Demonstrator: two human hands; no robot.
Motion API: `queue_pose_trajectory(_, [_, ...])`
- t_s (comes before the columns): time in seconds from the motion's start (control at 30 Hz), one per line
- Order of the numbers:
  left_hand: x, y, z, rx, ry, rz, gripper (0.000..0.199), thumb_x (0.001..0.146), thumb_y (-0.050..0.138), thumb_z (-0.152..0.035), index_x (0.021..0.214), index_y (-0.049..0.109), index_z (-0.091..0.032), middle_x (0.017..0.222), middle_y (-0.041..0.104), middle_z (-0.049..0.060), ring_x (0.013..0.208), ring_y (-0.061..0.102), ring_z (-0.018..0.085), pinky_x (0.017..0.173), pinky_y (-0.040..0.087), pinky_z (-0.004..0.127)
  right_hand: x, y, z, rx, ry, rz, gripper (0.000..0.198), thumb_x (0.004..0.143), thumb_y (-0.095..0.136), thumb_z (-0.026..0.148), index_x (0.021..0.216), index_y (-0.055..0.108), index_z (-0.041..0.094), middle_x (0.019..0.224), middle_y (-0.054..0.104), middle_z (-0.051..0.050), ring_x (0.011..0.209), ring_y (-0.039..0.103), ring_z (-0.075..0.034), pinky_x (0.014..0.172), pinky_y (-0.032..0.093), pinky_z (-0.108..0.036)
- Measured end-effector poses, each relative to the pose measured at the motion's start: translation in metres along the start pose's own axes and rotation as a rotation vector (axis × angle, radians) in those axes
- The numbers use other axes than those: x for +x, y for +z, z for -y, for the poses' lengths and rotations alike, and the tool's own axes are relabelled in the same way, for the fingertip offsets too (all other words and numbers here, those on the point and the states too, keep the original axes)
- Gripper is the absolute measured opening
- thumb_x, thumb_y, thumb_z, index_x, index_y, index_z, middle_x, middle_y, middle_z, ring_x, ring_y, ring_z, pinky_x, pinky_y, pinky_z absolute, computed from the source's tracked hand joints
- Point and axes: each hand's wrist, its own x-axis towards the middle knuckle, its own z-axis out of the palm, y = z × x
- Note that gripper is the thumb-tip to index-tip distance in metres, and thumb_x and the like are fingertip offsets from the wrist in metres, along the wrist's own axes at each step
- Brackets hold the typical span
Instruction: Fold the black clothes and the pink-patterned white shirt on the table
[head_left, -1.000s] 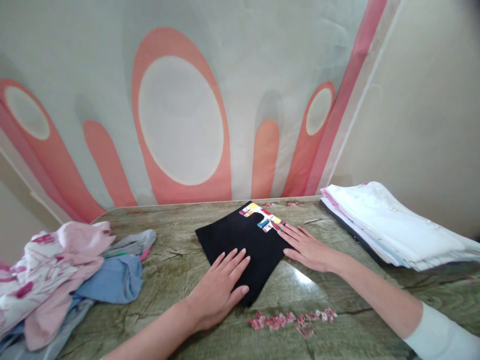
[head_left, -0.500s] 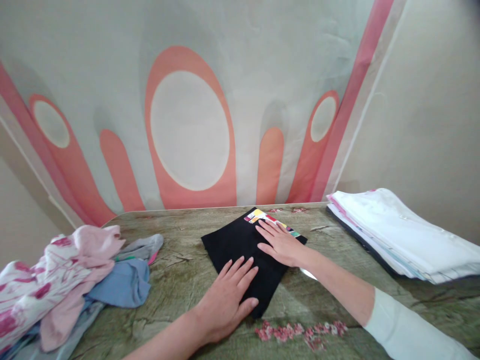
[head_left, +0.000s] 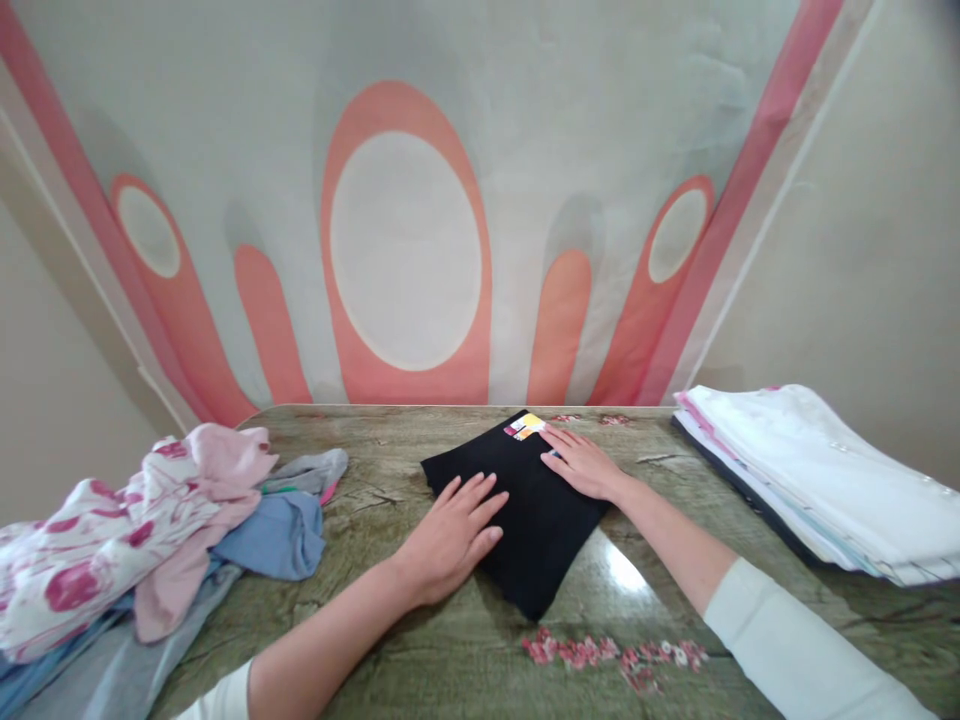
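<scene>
A black folded garment (head_left: 521,515) lies flat on the table, turned at an angle, with a bright multicoloured print (head_left: 525,427) along its far edge. My left hand (head_left: 459,535) rests palm down across the garment's left edge, fingers stretched out. Over the far right edge, my right hand (head_left: 581,464) lies flat with its fingers extended and covers part of the print. Neither hand grips the cloth. What kind of garment it is cannot be made out.
A loose heap of clothes (head_left: 150,530) in white-and-pink, blue and grey lies at the left. On the right is a neat stack of folded clothes (head_left: 810,480), white on top. The wood-patterned table (head_left: 375,650) meets a patterned wall covering (head_left: 405,250) at the back.
My left hand has shifted from the garment's near middle to its left edge. My right hand has slid farther over the print, hiding more of it. The camera view has turned slightly left.
</scene>
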Motion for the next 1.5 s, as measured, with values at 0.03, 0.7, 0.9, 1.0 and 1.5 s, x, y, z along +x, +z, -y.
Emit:
queue_pose_trajectory(0.03, [0.001, 0.002, 0.012, 0.044, -0.045, -0.039, 0.047, 0.096, 0.024, -0.043, 0.139, 0.030, -0.026, 0.148, 0.022, 0.004, 0.136, 0.015, 0.021, 0.110, 0.011, 0.045, 0.000, 0.000, -0.001, 0.004, -0.003, 0.000, 0.065, 0.088, 0.016, 0.061, 0.142, 0.025, 0.026, 0.148, 0.022, 0.000, 0.133, 0.024, -0.026, 0.107, 0.021, -0.043])
queue_pose_trajectory(0.7, [0.000, 0.016, 0.061, 0.181, -0.266, -0.166, 0.044, 0.094, 0.027, -0.043, 0.131, 0.044, -0.025, 0.136, 0.043, 0.008, 0.120, 0.041, 0.024, 0.098, 0.032, 0.041, -0.009, -0.005, -0.024, -0.162, 0.229, -0.218, 0.066, 0.090, 0.014, 0.056, 0.139, 0.032, 0.015, 0.145, 0.031, -0.008, 0.134, 0.021, -0.024, 0.109, 0.009, -0.045])
queue_pose_trajectory(0.9, [0.001, 0.012, 0.055, 0.191, -0.304, -0.194, 0.040, 0.094, 0.030, -0.039, 0.126, 0.050, -0.026, 0.125, 0.051, 0.008, 0.112, 0.046, 0.024, 0.094, 0.034, 0.040, -0.012, -0.002, 0.035, -0.040, -0.032, -0.059, 0.067, 0.089, 0.016, 0.059, 0.141, 0.028, 0.019, 0.148, 0.022, -0.005, 0.136, 0.013, -0.022, 0.110, 0.008, -0.043])
queue_pose_trajectory(1.0, [0.001, 0.012, 0.055, 0.185, -0.313, -0.194, 0.039, 0.092, 0.035, -0.036, 0.126, 0.049, -0.025, 0.125, 0.050, 0.008, 0.111, 0.046, 0.024, 0.094, 0.034, 0.040, -0.013, 0.000, 0.041, -0.003, -0.073, 0.011, 0.065, 0.089, 0.016, 0.060, 0.141, 0.028, 0.022, 0.148, 0.023, -0.003, 0.136, 0.011, -0.023, 0.110, 0.007, -0.045])
queue_pose_trajectory(1.5, [0.003, 0.011, 0.015, 0.069, 0.042, 0.012, 0.044, 0.095, 0.030, -0.038, 0.138, 0.032, -0.027, 0.146, 0.027, 0.003, 0.135, 0.020, 0.021, 0.109, 0.016, 0.043, 0.004, -0.003, -0.001, 0.071, -0.146, -0.015, 0.056, 0.091, 0.026, 0.053, 0.140, 0.030, 0.027, 0.146, 0.029, -0.002, 0.134, 0.023, -0.018, 0.108, 0.019, -0.040])
